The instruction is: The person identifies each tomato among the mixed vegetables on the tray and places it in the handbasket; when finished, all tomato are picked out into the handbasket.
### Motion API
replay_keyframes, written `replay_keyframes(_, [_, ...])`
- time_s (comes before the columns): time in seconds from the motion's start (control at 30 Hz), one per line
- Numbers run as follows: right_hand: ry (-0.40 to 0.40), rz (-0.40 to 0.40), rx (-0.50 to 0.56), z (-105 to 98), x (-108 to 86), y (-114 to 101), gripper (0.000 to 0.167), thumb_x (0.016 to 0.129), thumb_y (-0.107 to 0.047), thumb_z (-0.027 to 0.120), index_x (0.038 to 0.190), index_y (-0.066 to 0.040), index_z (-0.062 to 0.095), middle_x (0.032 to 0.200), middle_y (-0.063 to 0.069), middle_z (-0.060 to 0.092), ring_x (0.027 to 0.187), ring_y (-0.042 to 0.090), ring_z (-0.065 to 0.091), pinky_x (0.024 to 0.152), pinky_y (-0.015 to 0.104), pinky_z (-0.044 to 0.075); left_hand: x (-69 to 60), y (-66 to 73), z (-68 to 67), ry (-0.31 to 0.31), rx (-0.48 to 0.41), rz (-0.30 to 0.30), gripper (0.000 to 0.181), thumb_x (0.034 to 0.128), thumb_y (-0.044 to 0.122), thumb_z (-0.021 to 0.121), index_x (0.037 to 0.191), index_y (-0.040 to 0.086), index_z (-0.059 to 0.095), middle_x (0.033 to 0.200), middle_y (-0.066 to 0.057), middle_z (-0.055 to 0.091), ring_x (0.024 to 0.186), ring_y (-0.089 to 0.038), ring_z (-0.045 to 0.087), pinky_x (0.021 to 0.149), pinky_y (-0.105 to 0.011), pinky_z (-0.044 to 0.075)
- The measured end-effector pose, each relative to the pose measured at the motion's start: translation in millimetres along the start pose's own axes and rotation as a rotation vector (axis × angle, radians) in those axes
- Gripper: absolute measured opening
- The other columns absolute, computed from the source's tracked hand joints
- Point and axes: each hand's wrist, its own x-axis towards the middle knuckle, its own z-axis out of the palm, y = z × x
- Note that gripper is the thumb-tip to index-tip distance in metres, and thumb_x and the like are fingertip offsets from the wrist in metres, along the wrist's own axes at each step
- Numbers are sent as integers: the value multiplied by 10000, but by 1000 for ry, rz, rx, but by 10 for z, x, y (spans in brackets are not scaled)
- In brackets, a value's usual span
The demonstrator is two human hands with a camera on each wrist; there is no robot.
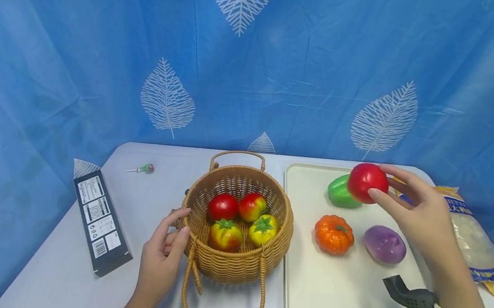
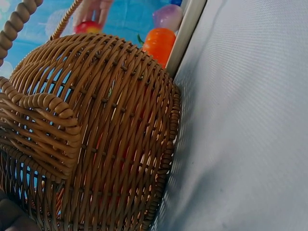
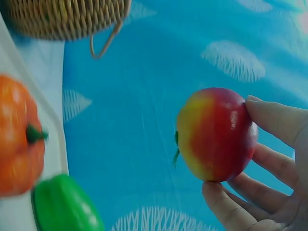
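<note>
My right hand (image 1: pixel 427 211) holds a red-and-yellow toy tomato (image 3: pixel 217 134) between thumb and fingertips, raised above the far part of the tray. Its green leafy top shows at its left in the right wrist view. At the left side of the wicker basket (image 1: pixel 232 266), my left hand (image 1: pixel 163 255) grips the rim with thumb and index finger; its other fingers are partly hidden. Inside lie several toy fruits, among them a red one (image 1: pixel 223 207), a red-yellow one (image 1: pixel 252 207) and a yellow one with green leaves (image 1: pixel 263 230). One basket handle stands up behind; another hangs in front.
A cream tray (image 1: pixel 325 305) right of the basket bears a green pepper (image 1: pixel 341 191), an orange pumpkin (image 1: pixel 333 235) and a purple eggplant (image 1: pixel 385 245). Beyond its right side lies a plastic packet (image 1: pixel 474 241). A black box (image 1: pixel 102 223) and a lollipop (image 1: pixel 146 168) lie at left.
</note>
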Motion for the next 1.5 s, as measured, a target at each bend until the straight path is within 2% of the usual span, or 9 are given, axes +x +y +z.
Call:
replay_keyframes(0.03, [-3,-12,24,32,-12,-38,547,929,-287,780,1440,-245,590,1438,34,525,1258,210,565,812,89,475,-1,0,0,0,-1,3,338,1054,109,579,1390,146,586,552,49,353,457,-51,270,388,-247,244])
replay_keyframes(0.23, [-16,-126,108,207,-62,-154,546,905,-116,797,1415,-185,613,1405,28,575,1230,67,582,832,138,500,-4,-2,2,-1,-10,13,347,1053,101,578,1388,190,590,552,49,347,452,-53,269,385,-243,242])
replay_keyframes(0.6, [-61,-144,165,471,-198,-350,554,907,-152,802,1418,-242,607,1407,-18,568,1272,217,598,842,189,520,1,7,7,-3,-2,-9,335,1054,122,583,1388,159,587,555,49,349,461,-53,270,391,-249,246])
replay_keyframes(0.87, [-45,-244,253,690,-275,-463,576,892,-47,794,1415,-201,609,1413,-14,590,1308,161,565,899,228,512,1,-12,6,5,9,24,361,1049,76,575,1401,155,585,547,54,332,454,-45,265,383,-242,237])
replay_keyframes(1.03, [-70,-238,296,831,-320,-526,561,893,-65,799,1405,-208,619,1412,-12,601,1293,175,585,908,241,514,6,-18,8,-1,1,17,363,1049,83,578,1402,165,584,549,56,337,456,-43,270,384,-245,241])
replay_keyframes(1.13, [-100,-234,324,905,-355,-554,551,894,-73,800,1398,-212,626,1415,-8,603,1279,182,597,849,250,549,6,-12,8,-6,-6,19,359,1051,92,580,1398,180,587,545,59,344,456,-35,269,384,-235,233])
replay_keyframes(1.3, [-134,-303,393,1052,-406,-579,562,865,-8,808,1375,-172,641,1414,16,604,1296,189,584,879,292,550,0,-23,6,-6,-7,41,362,1049,76,575,1403,150,584,538,62,337,450,-29,261,385,-212,217])
replay_keyframes(1.33, [-139,-323,401,1091,-414,-581,565,856,0,814,1370,-162,644,1414,20,602,1302,191,579,932,307,520,-2,-28,6,-4,-8,44,362,1048,70,575,1403,140,583,537,62,334,450,-29,259,387,-211,215])
replay_keyframes(1.5, [-168,-394,350,1259,-454,-592,552,849,-65,843,1358,-166,653,1428,-4,591,1317,174,560,933,315,526,-9,-57,7,7,-11,36,371,1038,44,582,1397,136,587,538,59,326,454,-27,254,391,-207,212])
